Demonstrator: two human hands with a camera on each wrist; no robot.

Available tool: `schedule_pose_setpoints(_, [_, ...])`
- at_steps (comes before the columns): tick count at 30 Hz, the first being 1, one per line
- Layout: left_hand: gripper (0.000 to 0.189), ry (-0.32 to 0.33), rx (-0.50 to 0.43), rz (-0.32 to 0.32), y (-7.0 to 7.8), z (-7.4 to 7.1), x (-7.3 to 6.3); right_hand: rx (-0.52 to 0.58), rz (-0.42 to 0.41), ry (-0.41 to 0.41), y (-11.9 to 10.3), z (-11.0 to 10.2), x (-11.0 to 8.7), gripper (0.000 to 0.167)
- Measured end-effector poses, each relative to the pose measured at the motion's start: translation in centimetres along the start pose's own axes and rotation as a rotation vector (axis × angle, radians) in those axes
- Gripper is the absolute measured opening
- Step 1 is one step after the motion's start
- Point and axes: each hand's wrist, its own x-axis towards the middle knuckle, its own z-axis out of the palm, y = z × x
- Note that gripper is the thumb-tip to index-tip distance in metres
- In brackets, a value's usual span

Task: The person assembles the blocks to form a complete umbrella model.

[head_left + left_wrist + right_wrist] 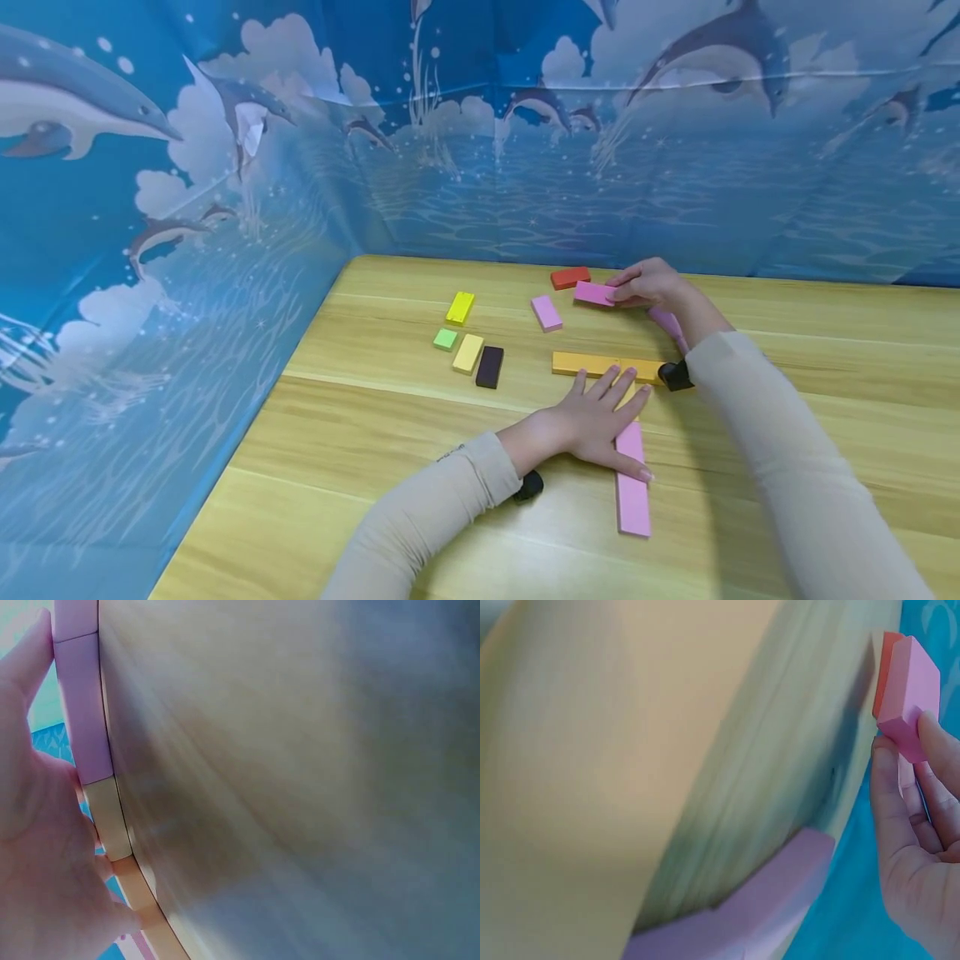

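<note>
My right hand (651, 283) pinches a bright pink block (592, 293) between thumb and fingers, near the table's back edge. A red block (570, 277) lies just behind and left of it. My left hand (592, 421) is spread out, fingers straight, over a line of flat blocks. Two pink blocks (633, 504) end to end run toward me under its thumb. Beyond them, a pale tan block (109, 817) shows in the left wrist view, joining an orange row (585, 364) laid crosswise under the fingertips. Purple blocks (772, 885) form a bent line below my right wrist.
A lighter pink block (547, 313) lies left of the held one. Farther left are yellow (460, 307), green (445, 339), cream (468, 354) and dark brown (490, 367) blocks. A blue dolphin-print curtain (465, 192) borders the wooden table (360, 467) at the back and left.
</note>
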Motion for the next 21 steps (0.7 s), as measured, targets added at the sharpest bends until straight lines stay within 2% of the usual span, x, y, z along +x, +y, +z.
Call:
schedule_pose_setpoints(9, [0.106,0.011,-0.006,0.006,0.1,0.0,-0.1,0.009,-0.001,0.018,0.4,-1.8,-1.4,0.048])
schedule_pose_setpoints(21, [0.106,0.015,-0.009,0.011,0.1,0.2,-0.1,0.011,0.044,0.085,1.5,-3.4,-2.1,0.052])
